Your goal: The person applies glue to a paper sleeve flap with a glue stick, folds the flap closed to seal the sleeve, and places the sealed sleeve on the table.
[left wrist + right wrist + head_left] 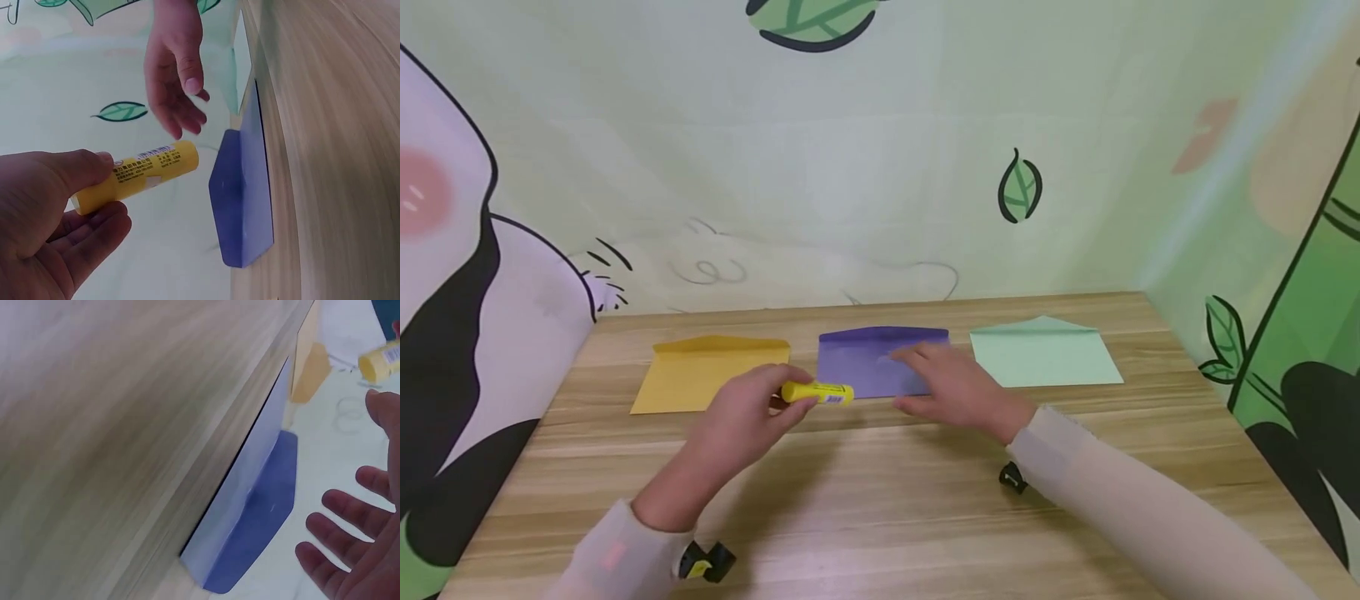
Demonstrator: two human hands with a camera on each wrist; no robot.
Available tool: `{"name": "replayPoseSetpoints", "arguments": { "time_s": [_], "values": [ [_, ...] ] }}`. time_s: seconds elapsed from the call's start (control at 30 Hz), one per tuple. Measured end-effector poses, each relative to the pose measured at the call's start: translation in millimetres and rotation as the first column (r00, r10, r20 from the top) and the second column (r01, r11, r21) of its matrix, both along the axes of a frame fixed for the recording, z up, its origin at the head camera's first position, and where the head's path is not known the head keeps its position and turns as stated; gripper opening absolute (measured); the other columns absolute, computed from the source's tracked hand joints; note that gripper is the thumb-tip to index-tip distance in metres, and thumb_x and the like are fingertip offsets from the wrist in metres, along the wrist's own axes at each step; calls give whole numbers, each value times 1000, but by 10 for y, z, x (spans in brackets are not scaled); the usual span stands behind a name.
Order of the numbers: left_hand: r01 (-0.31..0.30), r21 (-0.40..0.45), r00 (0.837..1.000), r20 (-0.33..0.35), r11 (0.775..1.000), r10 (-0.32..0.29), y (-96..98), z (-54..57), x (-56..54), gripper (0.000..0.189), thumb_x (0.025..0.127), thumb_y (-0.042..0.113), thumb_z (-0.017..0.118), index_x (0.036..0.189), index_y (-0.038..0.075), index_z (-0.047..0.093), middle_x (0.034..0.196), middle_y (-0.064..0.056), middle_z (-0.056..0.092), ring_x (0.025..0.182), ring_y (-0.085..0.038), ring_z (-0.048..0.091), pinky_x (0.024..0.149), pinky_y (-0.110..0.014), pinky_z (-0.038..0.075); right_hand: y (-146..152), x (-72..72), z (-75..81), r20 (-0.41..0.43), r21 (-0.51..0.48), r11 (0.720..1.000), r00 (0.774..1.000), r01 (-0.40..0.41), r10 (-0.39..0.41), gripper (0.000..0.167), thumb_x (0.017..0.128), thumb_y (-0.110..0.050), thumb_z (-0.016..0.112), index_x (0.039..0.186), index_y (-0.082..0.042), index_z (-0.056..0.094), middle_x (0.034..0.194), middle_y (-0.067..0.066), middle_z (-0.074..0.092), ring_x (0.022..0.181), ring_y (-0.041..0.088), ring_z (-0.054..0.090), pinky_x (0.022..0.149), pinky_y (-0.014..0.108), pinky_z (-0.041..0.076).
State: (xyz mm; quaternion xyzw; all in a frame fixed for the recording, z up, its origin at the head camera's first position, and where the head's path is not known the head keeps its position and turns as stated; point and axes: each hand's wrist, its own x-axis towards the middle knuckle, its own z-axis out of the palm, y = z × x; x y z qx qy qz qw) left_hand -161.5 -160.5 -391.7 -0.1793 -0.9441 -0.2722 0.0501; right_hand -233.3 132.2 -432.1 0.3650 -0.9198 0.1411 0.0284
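My left hand (741,421) pinches a yellow tube (827,393) with printed text and a barcode, likely a glue stick by its shape, between thumb and fingers. It is held level above the table, its far end pointing right over the near edge of a purple envelope (850,367). My right hand (955,387) hovers over the right part of that envelope, fingers spread and holding nothing. In the right wrist view the purple flap (269,506) stands raised from the envelope body. Part of the envelope is hidden under the right hand.
A yellow envelope (688,379) lies to the left and a mint green envelope (1041,362) to the right, both with flaps unfolded toward the back. All lie on a wood-grain table (880,517). Behind it hangs a printed cloth backdrop (880,183).
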Motion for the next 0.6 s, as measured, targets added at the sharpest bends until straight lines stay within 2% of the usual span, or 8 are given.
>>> {"name": "replayPoseSetpoints", "arguments": {
  "time_s": [0.13,0.27,0.43,0.6],
  "values": [
    [40,-9,995,-93,999,-41,55,27,53,29,90,26,77,115,14,70,111,-2,72,84,-14,71,73,-31,59,-72,125,85,4,-58,996,997,-71,71,66,93,-46,68,146,-11,49,138,6,59,128,27,56,108,43,45],
    [121,39,977,-183,992,-112,101,53,96,29,88,23,79,114,12,69,110,-2,72,84,-12,71,74,-26,59,-139,232,156,-53,-103,984,988,-147,142,66,94,-46,67,146,-10,49,139,5,58,129,24,55,109,41,45],
    [201,121,960,-221,972,-171,149,78,134,31,86,20,80,113,10,69,106,-2,71,83,-10,69,73,-24,59,-208,326,200,-192,-147,950,950,-275,246,55,94,-42,69,138,-11,56,129,0,63,119,18,59,103,35,48],
    [237,169,953,-233,957,-195,185,89,178,32,85,19,81,113,9,69,104,-1,71,82,-8,68,74,-25,59,-250,418,219,-175,-207,933,949,-295,261,55,93,-48,68,135,-14,58,116,-7,65,101,9,58,90,30,49]
  ]
}}
